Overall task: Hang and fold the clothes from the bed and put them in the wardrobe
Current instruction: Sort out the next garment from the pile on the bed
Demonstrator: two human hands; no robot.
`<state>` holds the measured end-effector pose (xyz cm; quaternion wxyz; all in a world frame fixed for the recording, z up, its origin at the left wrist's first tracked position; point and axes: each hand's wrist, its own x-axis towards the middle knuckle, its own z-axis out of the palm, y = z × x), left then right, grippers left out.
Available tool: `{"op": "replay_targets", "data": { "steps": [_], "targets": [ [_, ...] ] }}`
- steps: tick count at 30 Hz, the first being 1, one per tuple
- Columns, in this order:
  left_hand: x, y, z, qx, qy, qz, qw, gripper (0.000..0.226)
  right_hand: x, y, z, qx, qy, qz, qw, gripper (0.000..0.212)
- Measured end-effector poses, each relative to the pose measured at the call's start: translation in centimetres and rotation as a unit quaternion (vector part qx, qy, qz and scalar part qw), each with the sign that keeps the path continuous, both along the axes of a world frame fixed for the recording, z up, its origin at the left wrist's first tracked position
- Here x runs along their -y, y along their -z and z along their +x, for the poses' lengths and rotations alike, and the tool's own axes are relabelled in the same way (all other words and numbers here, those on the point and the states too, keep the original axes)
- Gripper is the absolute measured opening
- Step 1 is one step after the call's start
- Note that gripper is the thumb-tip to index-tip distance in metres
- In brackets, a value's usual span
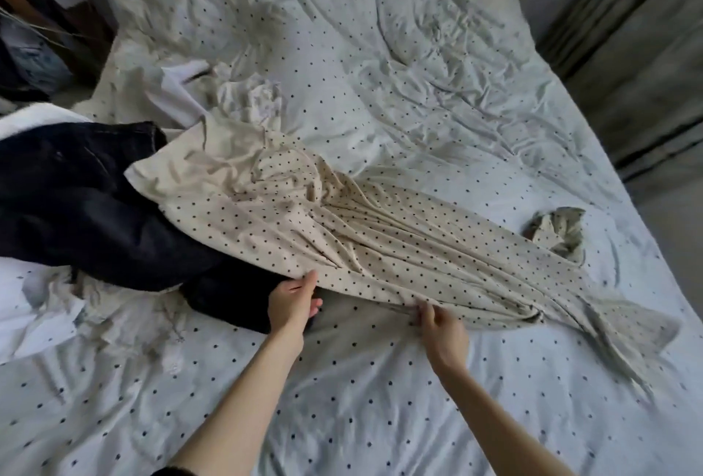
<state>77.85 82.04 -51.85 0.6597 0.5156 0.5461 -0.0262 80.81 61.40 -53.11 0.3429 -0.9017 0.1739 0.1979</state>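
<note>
While a cream dotted garment point(342, 220) lies stretched across the bed point(418, 57), a person leans over it with both bare arms reaching in from the near edge. The left hand point(293, 304) pinches the garment's near hem between thumb and fingers, just where the cloth overlaps a dark garment point(95, 209) heaped at the left side of the mattress. The right hand point(441, 327) grips the same hem farther along to the right, fingers curled into the gathered folds. The cream piece runs diagonally — its wide end draped over the dark heap, its narrow end trailing toward the right edge of the bed, where a frilled cuff or tie point(559, 232) lies bunched on the sheet. A white dotted bedsheet point(342, 418) covers the mattress, creased throughout. Beyond the cream piece, a pale crumpled garment point(243, 95) sits near the middle-left of the bed — touching the cream cloth's far edge. More white fabric point(34, 323) spills at the near left, under the dark heap.
</note>
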Motion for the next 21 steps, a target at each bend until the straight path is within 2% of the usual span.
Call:
{"op": "replay_targets", "data": {
  "steps": [1,3,6,8,10,14,18,21],
  "targets": [
    [0.3,0.2,0.2,-0.003,-0.018,0.0,1.0,0.021,0.4,0.1,0.4,-0.029,0.1,0.071,0.992,0.035],
    [2.7,0.8,0.8,-0.004,-0.032,-0.022,0.999,0.025,2.9,0.0,1.2,-0.09,0.303,0.21,0.925,0.03],
    [4.9,1.2,1.5,-0.001,-0.061,-0.066,0.996,0.029,5.8,-0.3,2.6,-0.124,0.428,0.303,0.842,0.024],
    [6.0,1.4,2.1,0.003,-0.094,-0.084,0.992,0.033,7.8,-0.6,3.4,-0.135,0.46,0.328,0.814,0.029],
    [7.0,1.0,2.4,0.008,-0.121,-0.086,0.989,0.033,9.5,-1.0,3.8,-0.152,0.467,0.34,0.802,0.031],
    [8.2,0.2,0.7,0.018,-0.154,-0.1,0.983,0.023,11.3,-1.8,2.2,-0.185,0.45,0.317,0.814,0.019],
    [10.0,-0.7,-3.0,0.025,-0.167,-0.097,0.981,0.026,13.2,-1.9,-1.0,-0.213,0.452,0.307,0.81,0.015],
    [11.1,-1.0,-4.8,0.032,-0.155,-0.06,0.986,0.035,14.3,-2.0,-1.9,-0.219,0.482,0.361,0.768,0.018]
  ]
}}
